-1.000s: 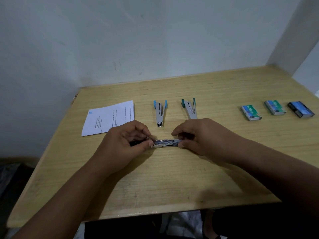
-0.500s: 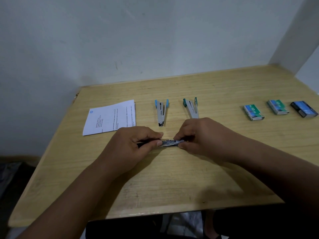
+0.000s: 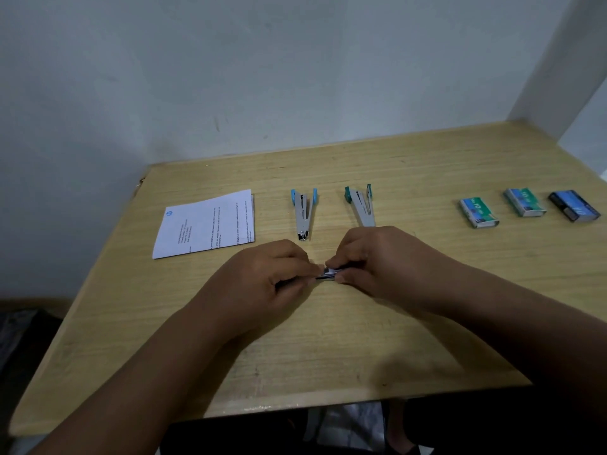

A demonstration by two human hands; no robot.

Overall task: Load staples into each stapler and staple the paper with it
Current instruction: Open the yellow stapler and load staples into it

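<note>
My left hand (image 3: 262, 284) and my right hand (image 3: 384, 257) both pinch a small dark stapler (image 3: 328, 275) lying on the wooden table (image 3: 328, 349); only a short metal stretch of it shows between my fingertips. Beyond my hands lie a light-blue-handled stapler (image 3: 303, 213) and a teal-handled stapler (image 3: 360, 205), both untouched. A folded printed paper (image 3: 205, 224) rests at the left. Three staple boxes sit at the right: a green one (image 3: 478, 212), a second green one (image 3: 524, 201) and a dark blue one (image 3: 573, 205).
A wall runs along the table's far and left sides, and a white corner post stands at the far right. The table's front edge is close to my body, with dark floor below.
My left hand has slid rightward along the stapler towards my right hand, so less of the metal body shows between my fingers. The other things have not moved.
</note>
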